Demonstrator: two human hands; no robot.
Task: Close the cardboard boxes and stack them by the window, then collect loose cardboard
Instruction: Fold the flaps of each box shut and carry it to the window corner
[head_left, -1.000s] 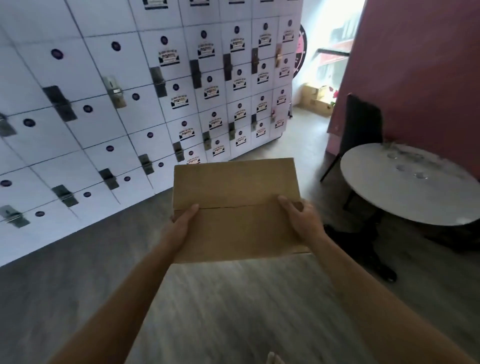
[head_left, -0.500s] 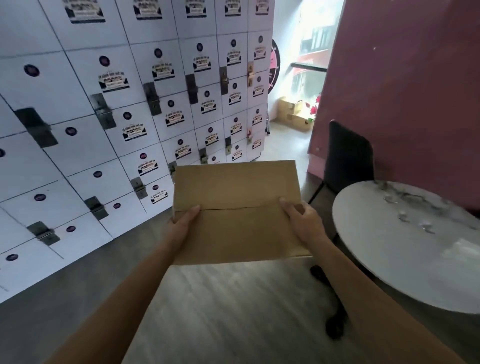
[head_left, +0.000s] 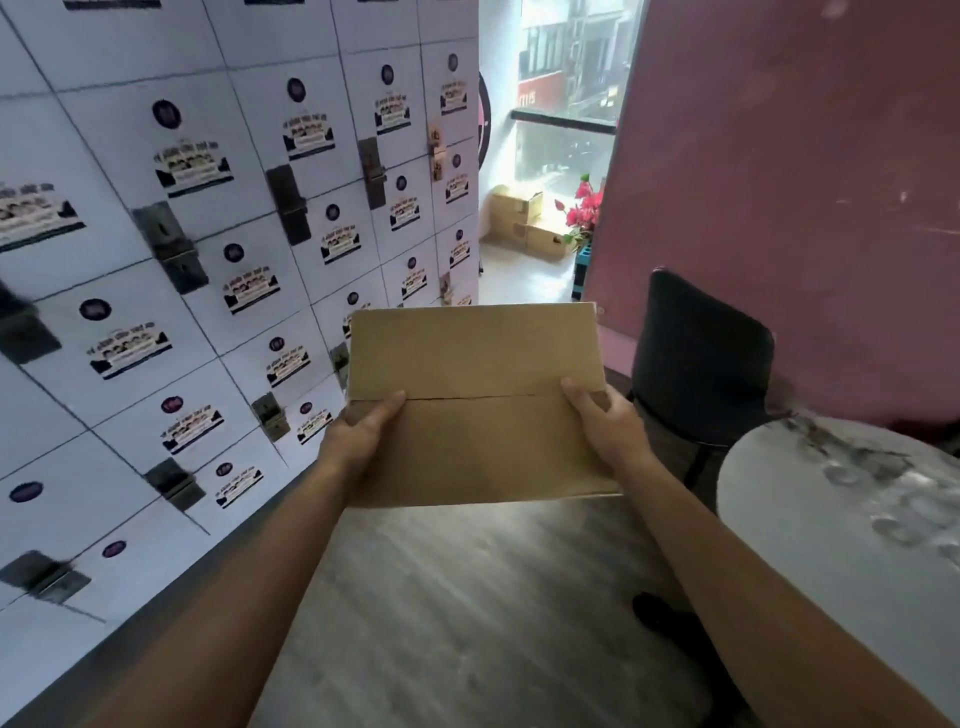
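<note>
Brown cardboard fills the middle of the view: a closed cardboard box (head_left: 475, 402) is carried in front of the person, above the grey wooden floor (head_left: 467, 613). Its two top flaps meet in a thin seam that runs from left to right. The left hand (head_left: 358, 434) grips the left edge of the box, with the thumb lying flat on top, just at the seam. The right hand (head_left: 608, 426) grips the right edge in the same way, thumb on top, and the other fingers go around the side where I cannot see them.

On the left side, a wall of white lockers (head_left: 208, 260) with stickers and dark latches runs forward to the window (head_left: 566, 88). On the right side stands a pink wall (head_left: 779, 208), and before it a black chair (head_left: 698, 364) and a round white table (head_left: 841, 530), whose edge comes near the right forearm. The right edge of the box is close to the chair back but apart from it.

Between the lockers and the pink wall there is an open strip of floor that leads to the window. There, stacked cardboard boxes (head_left: 524, 223) lie on the floor, and red flowers (head_left: 582, 210) are just beside them.
</note>
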